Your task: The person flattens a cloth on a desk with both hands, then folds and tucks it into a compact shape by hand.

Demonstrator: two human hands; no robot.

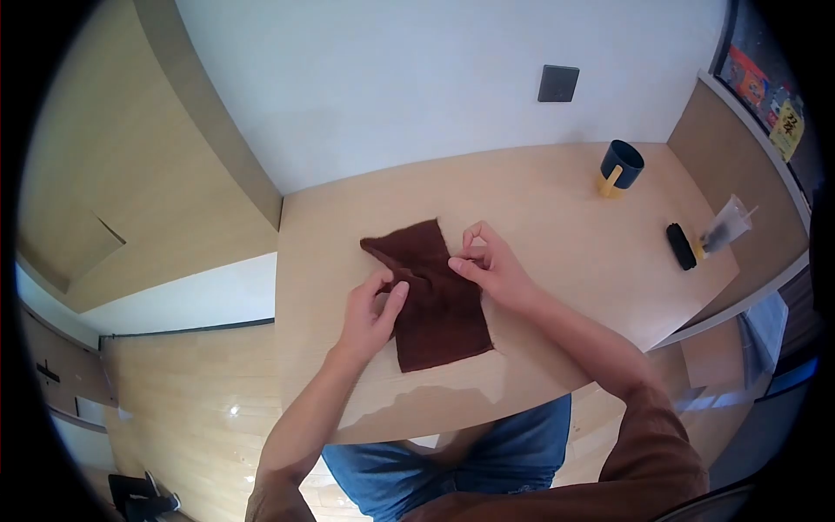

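A dark brown cloth (444,317) lies on the light wooden table in front of me, wrinkled across its middle, with its upper left corner sticking out. My left hand (372,311) is at the cloth's left edge, thumb and fingers curled and gripping the fabric there. On the opposite side, my right hand (494,268) pinches the right edge between thumb and fingertips. The lower part of the cloth rests flat, its bottom edge toward me. Some of the fabric at my left fingertips is hidden by the hand.
A dark mug (623,163) with a yellow handle stands at the back right of the table (348,209). Farther right are a black oblong object (681,246) and a clear plastic cup (727,223) with a straw. A wooden side panel (739,161) borders the table's right.
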